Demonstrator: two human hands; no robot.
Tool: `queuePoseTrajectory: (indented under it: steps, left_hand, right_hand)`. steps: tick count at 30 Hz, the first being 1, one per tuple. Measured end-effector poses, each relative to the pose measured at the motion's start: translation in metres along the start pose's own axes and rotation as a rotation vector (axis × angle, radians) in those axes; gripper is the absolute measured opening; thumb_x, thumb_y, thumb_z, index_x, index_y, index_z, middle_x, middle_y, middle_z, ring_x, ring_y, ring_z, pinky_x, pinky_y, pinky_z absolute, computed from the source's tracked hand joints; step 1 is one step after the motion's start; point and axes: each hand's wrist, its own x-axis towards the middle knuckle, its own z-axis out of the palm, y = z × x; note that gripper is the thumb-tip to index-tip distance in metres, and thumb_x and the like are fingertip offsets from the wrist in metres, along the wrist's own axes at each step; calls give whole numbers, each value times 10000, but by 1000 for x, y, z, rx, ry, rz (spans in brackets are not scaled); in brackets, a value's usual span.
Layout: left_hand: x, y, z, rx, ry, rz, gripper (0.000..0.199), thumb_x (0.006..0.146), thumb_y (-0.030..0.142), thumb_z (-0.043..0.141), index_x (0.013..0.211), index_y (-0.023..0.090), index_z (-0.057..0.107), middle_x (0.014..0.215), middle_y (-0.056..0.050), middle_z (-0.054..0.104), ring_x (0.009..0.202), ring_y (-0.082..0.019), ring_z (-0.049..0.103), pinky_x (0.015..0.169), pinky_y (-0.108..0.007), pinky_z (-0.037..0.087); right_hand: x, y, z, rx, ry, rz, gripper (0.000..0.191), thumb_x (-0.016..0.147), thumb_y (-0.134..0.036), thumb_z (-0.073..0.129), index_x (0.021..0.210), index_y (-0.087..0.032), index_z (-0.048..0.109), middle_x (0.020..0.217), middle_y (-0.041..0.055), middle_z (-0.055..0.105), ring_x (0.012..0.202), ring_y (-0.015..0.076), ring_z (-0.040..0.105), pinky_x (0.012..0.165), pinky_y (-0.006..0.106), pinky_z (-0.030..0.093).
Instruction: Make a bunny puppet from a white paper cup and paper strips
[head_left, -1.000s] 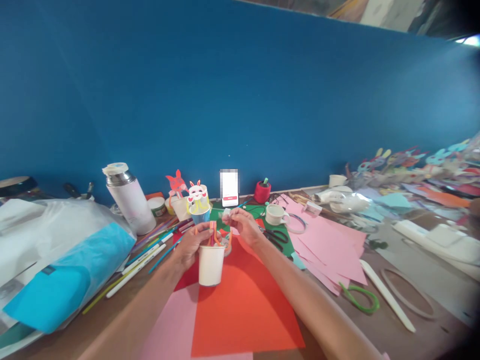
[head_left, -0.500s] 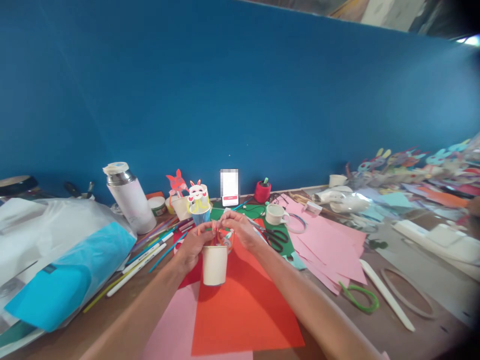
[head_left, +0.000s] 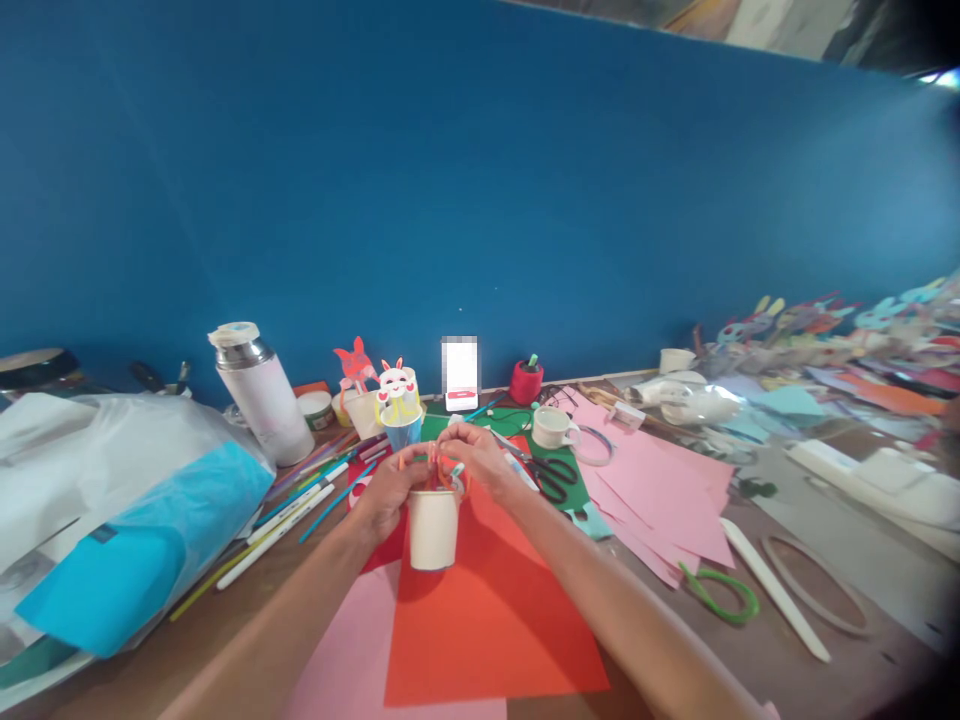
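A white paper cup [head_left: 433, 532] hangs upright above an orange-red sheet [head_left: 495, 610] at the centre. My left hand [head_left: 391, 488] is closed at the cup's left rim, its fingertips on thin orange strips at the mouth. My right hand [head_left: 476, 455] pinches at the orange strips [head_left: 448, 472] from the right, just over the rim. The fingertips of both hands nearly meet, and the exact hold on the strips is too small to make out. Behind them stands a blue cup [head_left: 403, 432] with a white bunny cutout [head_left: 396, 382].
Left are a flask [head_left: 262, 395], white markers [head_left: 277, 535] and a plastic bag [head_left: 135, 500]. A phone [head_left: 460, 375] leans on the blue wall. Black scissors [head_left: 553, 475], a white mug [head_left: 551, 427], pink sheets [head_left: 652, 490] and a green ring [head_left: 720, 595] lie to the right.
The cup and both hands have shifted very slightly to the right in view. Both hands remain at the strips over the cup's mouth.
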Motion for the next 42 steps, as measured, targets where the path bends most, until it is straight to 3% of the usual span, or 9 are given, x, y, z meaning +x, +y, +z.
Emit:
queuePoseTrajectory:
  steps: [7,13,19,26,32,42]
  left_hand:
    - [2,-1,-2,-9,2,-6,266,650,113,635,911,127,582,724,-81,685,623,-201,645,597,-314,499]
    - [2,-1,-3,-63,-25,-67,202,679,108,611,879,121,582,723,-82,684,630,-198,648,621,-327,510]
    - [4,1,-13,-171,-95,-175,66,700,105,576,766,110,581,650,-64,657,535,-161,622,517,-262,493]
    - [0,-6,-29,-268,-110,-155,204,707,119,579,903,162,548,660,-17,636,533,-143,608,499,-239,475]
    - [-11,-17,-29,-246,-78,-98,165,711,139,582,865,155,528,656,-29,631,537,-154,605,516,-263,478]
    - [-20,-17,-30,-337,-47,13,142,715,144,570,851,165,534,677,-33,639,597,-153,620,583,-263,488]
  right_hand:
    - [4,6,-4,-1,37,28,58,640,-173,526,619,-161,578,617,-23,532,597,92,461,575,208,349]
    - [11,22,-14,43,137,66,103,675,-253,495,680,-170,556,597,-32,506,495,74,399,454,187,305]
    - [18,44,-22,-102,191,37,149,699,-290,480,710,-168,565,611,-20,558,449,76,407,426,193,312]
    - [16,53,-29,-304,291,-97,134,687,-297,534,631,-178,559,607,-20,564,589,122,491,570,222,362]
    - [7,55,-26,-714,264,-272,163,780,-282,467,723,-188,587,685,0,615,629,130,527,597,229,354]
    - [6,56,-23,-822,208,-366,215,821,-150,398,881,-182,602,887,57,637,829,177,537,765,276,371]
